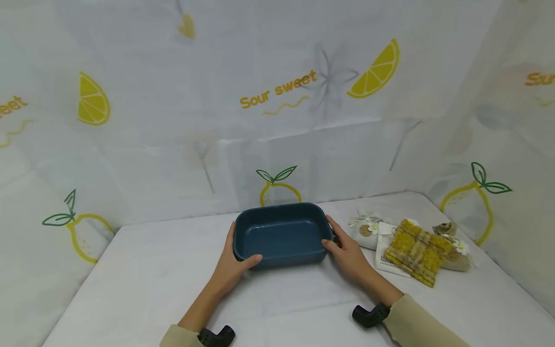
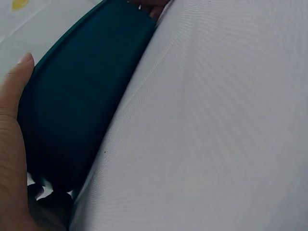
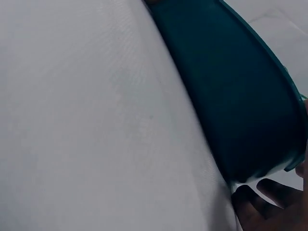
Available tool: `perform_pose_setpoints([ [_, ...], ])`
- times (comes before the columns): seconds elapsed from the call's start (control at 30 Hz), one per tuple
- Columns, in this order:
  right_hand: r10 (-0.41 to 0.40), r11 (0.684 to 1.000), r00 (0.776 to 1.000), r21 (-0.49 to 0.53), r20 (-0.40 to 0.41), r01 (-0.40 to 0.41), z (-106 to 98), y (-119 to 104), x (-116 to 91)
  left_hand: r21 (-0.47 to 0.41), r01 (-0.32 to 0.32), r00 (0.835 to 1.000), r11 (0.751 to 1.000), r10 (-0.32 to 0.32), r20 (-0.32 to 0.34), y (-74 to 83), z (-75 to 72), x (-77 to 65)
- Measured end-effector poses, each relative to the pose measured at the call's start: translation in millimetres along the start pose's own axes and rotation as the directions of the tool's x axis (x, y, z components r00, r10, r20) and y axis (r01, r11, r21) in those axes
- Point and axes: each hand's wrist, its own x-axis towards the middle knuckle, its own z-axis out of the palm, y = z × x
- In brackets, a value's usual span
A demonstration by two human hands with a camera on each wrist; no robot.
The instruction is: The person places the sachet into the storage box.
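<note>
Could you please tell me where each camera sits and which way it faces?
Head: worn on the head, facing forward and down at the dish and table; left hand, right hand and sleeves show.
Left wrist: worn there, facing the dish's outer side; the left thumb shows at the left edge.
Right wrist: worn there, facing the dish from the other end; right fingers show at lower right.
Shared: both wrist views show the dish's outer side and the table.

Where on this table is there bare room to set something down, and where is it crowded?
Bare: the white tabletop between its left edge and the left hand, and the patch in front of the blue dish, between the forearms. Crowded: beyond the right hand, where a yellow plaid pouch overlaps a white packet beside small bags.
</note>
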Motion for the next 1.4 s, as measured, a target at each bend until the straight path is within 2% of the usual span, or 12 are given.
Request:
perform_pose_setpoints([
  [0.07, -0.029, 0.999, 1.000, -0.028, -0.004, 0.029, -3, -3, -4, 0.011, 0.005, 1.000, 1.000, -0.005, -0.004, -0.1, -0.5, -0.9],
  [0.17, -0.120, 0.989, 0.992, -0.095, -0.031, 0.116, -13, -7, -12, 0.019, 0.012, 1.000, 1.000, -0.012, -0.015, 0.5, -1.0, -1.5],
  [0.23, -0.186, 0.974, 0.981, -0.143, -0.052, 0.177, -23, -9, -17, 0.013, 0.018, 1.000, 1.000, -0.017, -0.023, 0.6, -1.5, -1.2],
  [0.4, -0.282, 0.930, 0.953, -0.278, -0.112, 0.243, -46, -8, -31, 0.014, 0.025, 0.999, 1.000, -0.025, -0.020, 0.1, -2.8, -1.0],
  [0.5, -0.342, 0.902, 0.926, -0.330, -0.157, 0.278, -56, -1, -34, 0.022, 0.033, 0.999, 0.999, -0.033, -0.015, 0.6, -4.0, -1.2],
  [0.6, -0.411, 0.874, 0.886, -0.367, -0.214, 0.317, -67, 10, -31, 0.028, 0.034, 0.999, 0.999, -0.034, -0.013, 0.9, -4.3, -0.1],
  [0.67, -0.430, 0.854, 0.868, -0.424, -0.247, 0.302, -77, 18, -30, 0.027, 0.035, 0.999, 0.999, -0.034, -0.008, 0.3, -3.7, 1.2],
  [0.73, -0.445, 0.813, 0.859, -0.516, -0.253, 0.270, -89, 26, -29, 0.029, 0.031, 1.000, 0.999, -0.031, -0.002, 0.6, -3.0, 2.2],
  [0.83, -0.426, 0.732, 0.876, -0.655, -0.224, 0.188, -106, 37, -33, 0.042, 0.028, 1.000, 0.999, -0.028, 0.003, 1.6, -2.8, 3.0],
  [0.9, -0.401, 0.695, 0.894, -0.702, -0.198, 0.156, -116, 46, -36, 0.048, 0.029, 1.000, 0.998, -0.030, 0.004, 2.5, -3.2, 2.6],
  [1.07, -0.329, 0.689, 0.929, -0.716, -0.172, 0.112, -131, 65, -44, 0.048, 0.030, 0.999, 0.998, -0.031, 0.011, 2.8, -3.9, 1.3],
  [1.4, -0.287, 0.632, 0.943, -0.773, -0.170, 0.053, -132, 77, -48, 0.045, 0.021, 1.000, 0.999, -0.022, 0.018, 0.2, -1.5, 1.2],
])
